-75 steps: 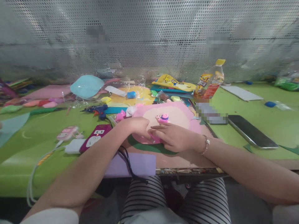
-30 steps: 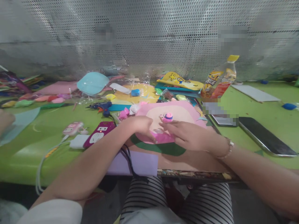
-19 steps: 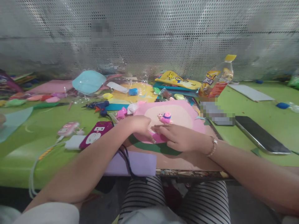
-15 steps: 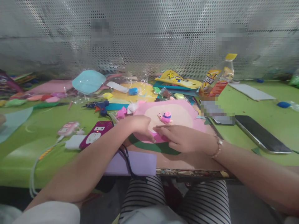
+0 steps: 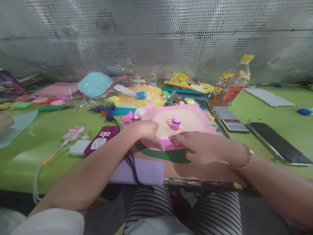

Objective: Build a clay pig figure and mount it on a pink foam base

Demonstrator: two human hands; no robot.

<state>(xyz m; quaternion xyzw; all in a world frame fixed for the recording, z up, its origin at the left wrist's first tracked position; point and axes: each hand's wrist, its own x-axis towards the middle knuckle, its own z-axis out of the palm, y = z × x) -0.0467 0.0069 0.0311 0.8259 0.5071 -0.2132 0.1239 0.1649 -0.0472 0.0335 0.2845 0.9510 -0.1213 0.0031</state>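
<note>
A pink paper shape point(image 5: 206, 119) with a cream oval point(image 5: 160, 117) lies before me on a dark green piece point(image 5: 156, 155). On the cream oval sits a small clay snail point(image 5: 175, 124) with a pink body and a blue and pink shell. A brighter pink band point(image 5: 171, 144) runs along the oval's near edge. My left hand point(image 5: 148, 132) rests on the left side of the paper, a digit stretched down to the band. At the band's right part, my right hand point(image 5: 204, 145) touches with outstretched fingers; what lies beneath its palm is hidden.
A glue gun point(image 5: 106, 110) and a magenta power bank point(image 5: 102, 138) with a cable lie left. Phones point(image 5: 281, 143) and a drink bottle point(image 5: 231, 83) stand or lie right. Bagged clay lumps point(image 5: 141, 95) are behind. Another person's hand point(image 5: 5, 122) shows at far left.
My right hand has slid slightly right along the pink band, leaving more of it showing between the hands. My left hand stays nearly in place. The view has shifted a little.
</note>
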